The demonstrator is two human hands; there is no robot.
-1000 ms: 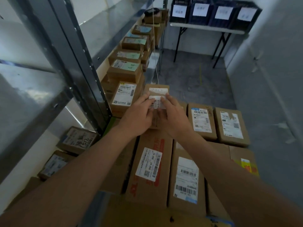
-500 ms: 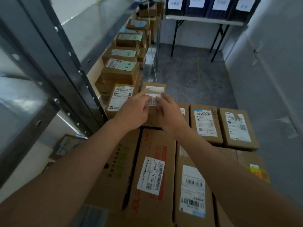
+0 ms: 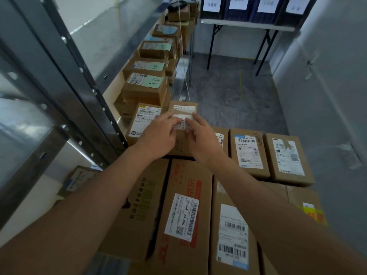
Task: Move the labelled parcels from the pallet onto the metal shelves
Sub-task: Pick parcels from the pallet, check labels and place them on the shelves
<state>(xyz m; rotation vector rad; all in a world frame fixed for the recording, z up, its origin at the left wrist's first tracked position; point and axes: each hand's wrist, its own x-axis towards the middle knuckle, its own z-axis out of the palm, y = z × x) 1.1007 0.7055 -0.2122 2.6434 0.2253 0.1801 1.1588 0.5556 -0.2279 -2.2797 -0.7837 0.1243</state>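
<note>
A: Nearest, at six o'clock, what is on the pallet?

B: Big cartons, one with a barcode label (image 3: 182,217). Past them, both hands sit on a small parcel (image 3: 181,128) on top of the stack, just beside the metal shelves (image 3: 65,100) at nine o'clock.

A: And the fingers?

B: The left hand (image 3: 158,135) has its fingertips down on a loose white label (image 3: 183,118), and the right hand (image 3: 200,135) does the same from the other side. They look pressed together, flat rather than pinching, though the thumbs are hidden.

A: How would you do this step well?

B: I'd smooth the label from the middle outward, then grip the parcel by its sides, not the paper, and carry it to eleven o'clock, beside the shelf boxes with green notes (image 3: 155,80).

A: Anything different from half a second ago?

B: Barely. The hands stay on the label, and the view has tipped slightly. The folding table (image 3: 248,24) at one o'clock sits higher in the picture.
</note>
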